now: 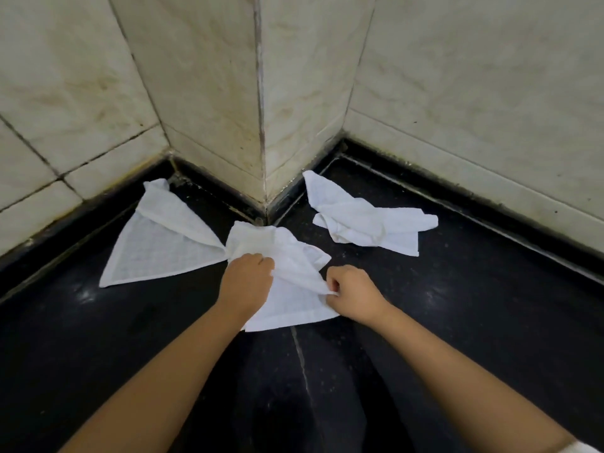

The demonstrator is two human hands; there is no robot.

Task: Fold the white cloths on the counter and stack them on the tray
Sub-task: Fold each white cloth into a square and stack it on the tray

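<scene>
White cloths lie on the black counter (457, 322), three in all, and the middle cloth (294, 299) is the one I have in hand. It sits crumpled right below the outer corner of the tiled wall (261, 109), its far part bunched, its near edge lying flatter towards me. My left hand (246, 281) has its fingers curled into the fabric on the left side, knuckles up, gripping a gathered fold. My right hand (353, 294) pinches the right-hand edge between thumb and curled fingers, and a ridge of cloth runs taut from that pinch up into the crumple. I judge I hold it at two separated spots so I can draw it out flat before making any fold; one grip alone would only drag the bundle along.

Left of it, the left cloth (157, 253) lies spread in a rough triangle with one flap turned over along its upper edge, its point touching the middle cloth beside my left hand. The right cloth (366, 220) lies rumpled near the wall on the other side of the corner, apart from the one I hold.

None is folded properly yet, so the task looks barely begun. No tray is in view, so I cannot say where the stack will go.
</scene>
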